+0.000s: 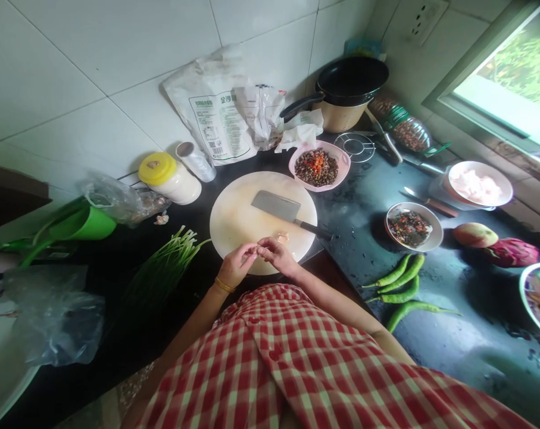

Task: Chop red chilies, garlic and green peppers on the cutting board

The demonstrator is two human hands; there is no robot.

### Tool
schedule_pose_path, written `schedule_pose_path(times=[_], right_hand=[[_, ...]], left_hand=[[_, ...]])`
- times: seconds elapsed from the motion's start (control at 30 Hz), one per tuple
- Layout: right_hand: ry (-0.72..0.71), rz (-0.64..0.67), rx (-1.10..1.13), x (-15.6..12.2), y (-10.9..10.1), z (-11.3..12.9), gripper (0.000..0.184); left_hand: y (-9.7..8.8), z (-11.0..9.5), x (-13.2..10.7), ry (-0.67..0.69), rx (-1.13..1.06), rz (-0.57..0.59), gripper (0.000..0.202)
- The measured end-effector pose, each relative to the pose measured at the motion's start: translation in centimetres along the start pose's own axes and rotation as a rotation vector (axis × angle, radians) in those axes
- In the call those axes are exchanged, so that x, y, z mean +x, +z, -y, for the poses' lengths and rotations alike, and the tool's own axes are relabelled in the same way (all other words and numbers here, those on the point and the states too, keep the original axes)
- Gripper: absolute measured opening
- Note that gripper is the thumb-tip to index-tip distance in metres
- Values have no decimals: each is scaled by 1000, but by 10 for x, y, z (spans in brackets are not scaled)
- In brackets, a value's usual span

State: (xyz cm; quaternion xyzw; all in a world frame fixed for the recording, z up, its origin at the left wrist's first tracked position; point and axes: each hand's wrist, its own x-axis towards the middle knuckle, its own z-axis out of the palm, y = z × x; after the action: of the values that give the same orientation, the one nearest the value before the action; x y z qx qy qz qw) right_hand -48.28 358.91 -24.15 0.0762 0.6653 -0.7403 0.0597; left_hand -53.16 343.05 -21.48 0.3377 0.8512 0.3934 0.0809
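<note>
Pinching together over the near edge of the cutting board (238,220), both hands meet fingertip to fingertip: the left hand (236,266) and the right hand (278,255) have their grip narrow on something very small between them, too tiny to name for sure, though it looks like a garlic clove being peeled. One pale peeled piece (282,236) already lies on the board, just at twelve o'clock from the right hand. The cleaver (278,207) rests flat mid-board, handle pointing to four o'clock, touched by nobody, and nothing on the board looks chopped yet, so I'd judge the peeling is underway and the cutting not begun. Off at nine o'clock the green onions (162,271) lie whole on the table (452,333), and at three o'clock the green chillies (399,286) lie uncut too. At one o'clock the pink bowl (336,176) already holds chopped dark bits with red on top, so some prep seems finished.
</note>
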Motion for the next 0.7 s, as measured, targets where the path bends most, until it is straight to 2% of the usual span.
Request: schedule_pose_path(times=[0.13,0.27,0.4,0.47,0.6,0.7], right_hand=[[20,25,279,-1,4,-1,34],[35,-72,397,0,7,0,30],[102,-52,463,0,9,6,30],[148,-28,491,1,11,9,28],[206,-79,649,6,14,12,26],[217,-24,797,10,14,10,32]], left_hand=[[3,1,3,-36,-65,-47,17],[7,3,5,-51,-130,-61,13],[7,2,7,-50,-153,-82,10],[7,-1,8,-34,-140,-70,10],[9,-7,7,11,-141,-18,14],[12,-7,4,53,-84,-18,13]])
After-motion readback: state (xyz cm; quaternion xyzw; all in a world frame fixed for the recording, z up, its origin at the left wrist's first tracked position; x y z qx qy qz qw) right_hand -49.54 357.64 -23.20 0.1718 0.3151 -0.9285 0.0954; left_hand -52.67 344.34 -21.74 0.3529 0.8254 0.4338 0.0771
